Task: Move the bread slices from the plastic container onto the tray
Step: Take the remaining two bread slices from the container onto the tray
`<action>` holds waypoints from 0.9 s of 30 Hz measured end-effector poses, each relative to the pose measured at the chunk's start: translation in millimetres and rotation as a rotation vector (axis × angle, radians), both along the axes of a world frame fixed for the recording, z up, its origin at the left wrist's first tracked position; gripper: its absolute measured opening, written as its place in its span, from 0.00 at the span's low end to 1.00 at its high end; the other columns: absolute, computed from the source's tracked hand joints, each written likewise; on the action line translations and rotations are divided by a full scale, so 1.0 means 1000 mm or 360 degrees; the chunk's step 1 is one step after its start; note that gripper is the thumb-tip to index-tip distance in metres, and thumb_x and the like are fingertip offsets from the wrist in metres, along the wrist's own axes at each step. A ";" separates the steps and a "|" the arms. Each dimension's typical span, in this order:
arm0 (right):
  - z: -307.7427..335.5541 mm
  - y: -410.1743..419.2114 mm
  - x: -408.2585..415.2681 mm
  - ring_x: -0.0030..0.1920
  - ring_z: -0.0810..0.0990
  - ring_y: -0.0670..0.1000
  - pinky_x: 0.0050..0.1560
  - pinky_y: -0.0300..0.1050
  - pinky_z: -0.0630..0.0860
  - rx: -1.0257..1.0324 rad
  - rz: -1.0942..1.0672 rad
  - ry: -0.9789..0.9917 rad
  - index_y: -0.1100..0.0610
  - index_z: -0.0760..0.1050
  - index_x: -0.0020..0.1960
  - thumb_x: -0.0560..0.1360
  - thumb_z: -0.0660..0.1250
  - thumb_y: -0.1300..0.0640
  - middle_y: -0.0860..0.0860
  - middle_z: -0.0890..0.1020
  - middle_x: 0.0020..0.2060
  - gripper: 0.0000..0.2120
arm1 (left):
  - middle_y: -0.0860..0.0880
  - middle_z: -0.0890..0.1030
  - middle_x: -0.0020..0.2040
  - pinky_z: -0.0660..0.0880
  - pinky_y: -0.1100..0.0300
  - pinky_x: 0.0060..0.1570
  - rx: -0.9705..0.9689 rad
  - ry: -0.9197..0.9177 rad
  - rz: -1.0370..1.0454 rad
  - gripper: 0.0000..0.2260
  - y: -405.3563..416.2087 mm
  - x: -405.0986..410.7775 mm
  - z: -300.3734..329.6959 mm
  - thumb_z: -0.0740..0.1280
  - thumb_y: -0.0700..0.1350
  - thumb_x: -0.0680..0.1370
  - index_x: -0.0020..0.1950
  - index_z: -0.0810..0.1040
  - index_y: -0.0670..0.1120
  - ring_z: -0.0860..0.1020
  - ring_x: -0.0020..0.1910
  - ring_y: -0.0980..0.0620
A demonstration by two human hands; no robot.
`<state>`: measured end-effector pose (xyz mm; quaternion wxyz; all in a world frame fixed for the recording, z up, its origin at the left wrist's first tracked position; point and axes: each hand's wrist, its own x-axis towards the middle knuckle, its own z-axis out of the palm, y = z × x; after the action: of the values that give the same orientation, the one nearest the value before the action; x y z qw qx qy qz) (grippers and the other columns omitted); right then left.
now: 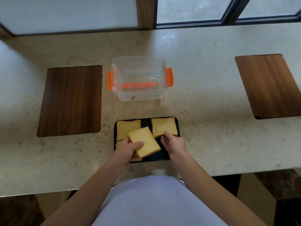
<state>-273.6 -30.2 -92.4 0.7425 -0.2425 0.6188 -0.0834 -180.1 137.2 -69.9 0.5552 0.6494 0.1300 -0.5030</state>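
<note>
Your left hand [128, 150] pinches a bread slice [144, 141], thumb on top, hiding most of another slice [118, 143] beneath on the black tray [162, 156]. Beyond your grip, the clear plastic container [139, 78] sits on speckled stone counter [203, 88]. Your right hand [174, 144] hovers spread, empty.

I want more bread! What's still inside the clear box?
No slices show in the plastic container, only a small crumb piece at its near wall. An orange strip shows through. Nothing in it looks covered.

A beige speckled stone counter [203, 82] holds a clear orange-clipped plastic container [140, 78], a black rectangular tray [162, 158] and two dark wooden boards [70, 101].
</note>
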 end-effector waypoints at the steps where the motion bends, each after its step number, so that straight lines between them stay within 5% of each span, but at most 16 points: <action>1: 0.001 0.001 -0.003 0.51 0.85 0.55 0.51 0.47 0.83 -0.0006 0.0003 -0.0004 0.67 0.77 0.57 0.77 0.72 0.63 0.61 0.83 0.51 0.12 | 0.45 0.83 0.55 0.81 0.54 0.39 0.0011 -0.0008 -0.0006 0.17 0.000 0.000 0.000 0.72 0.42 0.76 0.63 0.74 0.48 0.84 0.49 0.47; 7: 0.005 0.004 -0.020 0.53 0.85 0.54 0.55 0.49 0.82 -0.0068 0.0144 0.0017 0.67 0.76 0.58 0.78 0.71 0.61 0.60 0.84 0.53 0.13 | 0.44 0.82 0.58 0.80 0.43 0.54 0.0035 0.0023 -0.0046 0.19 -0.003 -0.006 -0.003 0.72 0.41 0.76 0.66 0.73 0.47 0.82 0.53 0.44; 12: 0.023 -0.001 -0.037 0.50 0.86 0.56 0.51 0.50 0.83 0.0011 0.0755 -0.0065 0.62 0.77 0.58 0.77 0.72 0.52 0.59 0.86 0.52 0.16 | 0.43 0.85 0.52 0.82 0.51 0.43 -0.0152 0.0263 0.0161 0.13 -0.011 -0.020 0.002 0.68 0.38 0.78 0.61 0.74 0.47 0.85 0.48 0.44; 16: 0.031 -0.009 -0.050 0.53 0.86 0.57 0.54 0.53 0.82 -0.0059 0.0848 -0.0283 0.64 0.77 0.59 0.76 0.72 0.60 0.61 0.85 0.54 0.14 | 0.44 0.87 0.48 0.82 0.51 0.42 -0.0294 0.0431 0.0163 0.13 -0.016 -0.029 0.007 0.70 0.41 0.77 0.60 0.75 0.43 0.85 0.49 0.43; 21: 0.033 -0.031 -0.051 0.51 0.86 0.55 0.49 0.47 0.83 -0.0275 0.1055 -0.0264 0.61 0.80 0.56 0.74 0.75 0.59 0.58 0.85 0.53 0.12 | 0.47 0.81 0.56 0.81 0.56 0.43 0.0058 -0.0051 -0.0130 0.09 -0.022 -0.007 0.003 0.71 0.49 0.77 0.56 0.79 0.51 0.81 0.52 0.47; 24: 0.030 -0.036 -0.048 0.50 0.86 0.53 0.45 0.44 0.83 -0.0401 0.1163 -0.0058 0.58 0.78 0.57 0.73 0.77 0.57 0.57 0.83 0.53 0.15 | 0.49 0.82 0.51 0.79 0.61 0.37 0.0280 -0.0453 -0.0557 0.03 -0.024 -0.001 -0.003 0.70 0.48 0.78 0.51 0.79 0.53 0.82 0.46 0.51; 27: 0.022 -0.035 -0.047 0.48 0.84 0.51 0.36 0.38 0.80 -0.0577 0.1226 0.0276 0.58 0.76 0.53 0.73 0.77 0.56 0.55 0.81 0.50 0.14 | 0.46 0.84 0.45 0.79 0.60 0.33 0.0398 -0.0462 -0.0869 0.05 -0.026 -0.006 -0.009 0.69 0.46 0.78 0.52 0.79 0.47 0.84 0.38 0.52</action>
<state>-320.8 -65.2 -70.4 0.6101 -0.5883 0.5185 0.1132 -185.7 111.7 -78.4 0.3286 0.7884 -0.0686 -0.5155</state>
